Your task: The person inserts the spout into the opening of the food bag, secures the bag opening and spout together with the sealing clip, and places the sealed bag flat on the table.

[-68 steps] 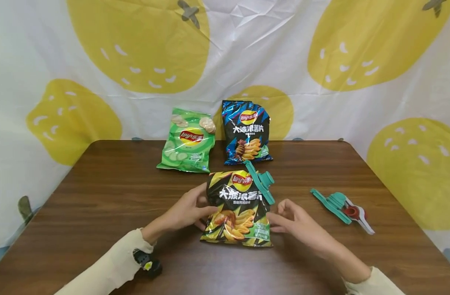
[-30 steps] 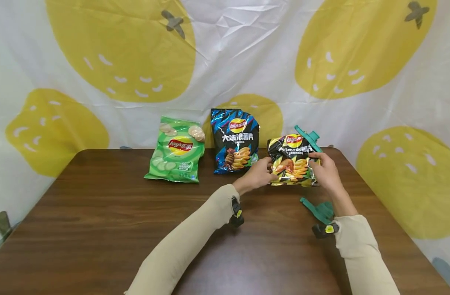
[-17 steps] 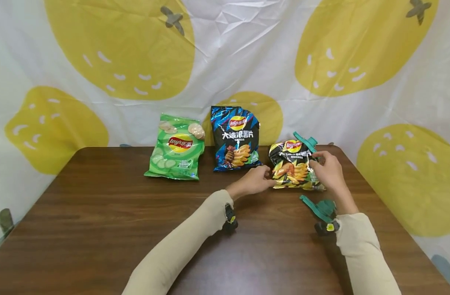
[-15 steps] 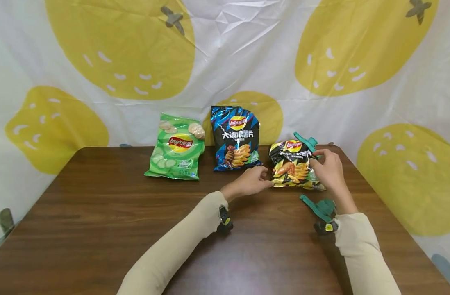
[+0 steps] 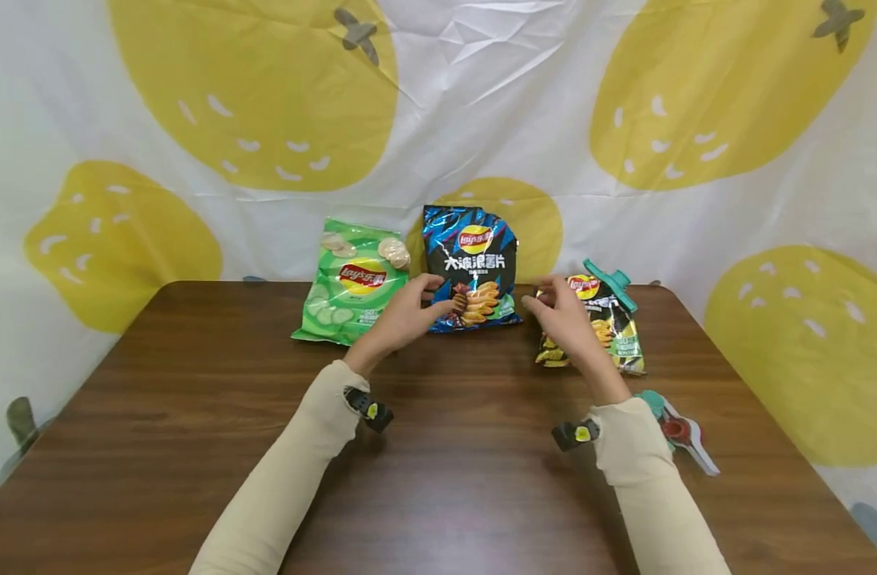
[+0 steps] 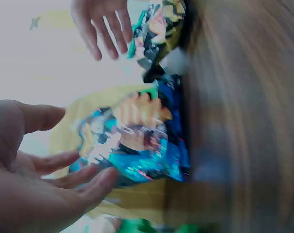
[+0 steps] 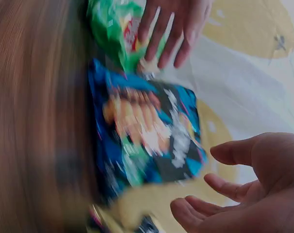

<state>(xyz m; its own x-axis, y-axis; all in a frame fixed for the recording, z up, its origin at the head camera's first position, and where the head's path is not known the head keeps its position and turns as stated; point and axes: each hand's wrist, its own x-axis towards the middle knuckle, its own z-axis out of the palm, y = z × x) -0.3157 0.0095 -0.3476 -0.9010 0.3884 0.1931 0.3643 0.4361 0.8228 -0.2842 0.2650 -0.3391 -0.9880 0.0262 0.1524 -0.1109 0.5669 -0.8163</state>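
A blue and black chip bag (image 5: 474, 263) stands at the back of the table between my two hands. My left hand (image 5: 402, 315) is at its lower left side with fingers spread and slightly bent, overlapping the edge of a green chip bag (image 5: 352, 279). On the other side my right hand (image 5: 564, 319) is held with loosely bent fingers, a small gap from the blue bag. Behind that hand, partly hidden, leans a black and yellow chip bag (image 5: 625, 343) with a teal bag clip (image 5: 611, 285) across its top corner. Both wrist views show the hands holding nothing.
Right of my right sleeve lies another teal clip (image 5: 652, 402), partly covered by the sleeve, beside a red and white clip (image 5: 686, 435). A lemon-print cloth (image 5: 438, 96) hangs close behind the brown table (image 5: 438, 479).
The black and yellow bag was carried to the back right and set down there. Both hands have left it and moved left, one to each side of the blue bag.
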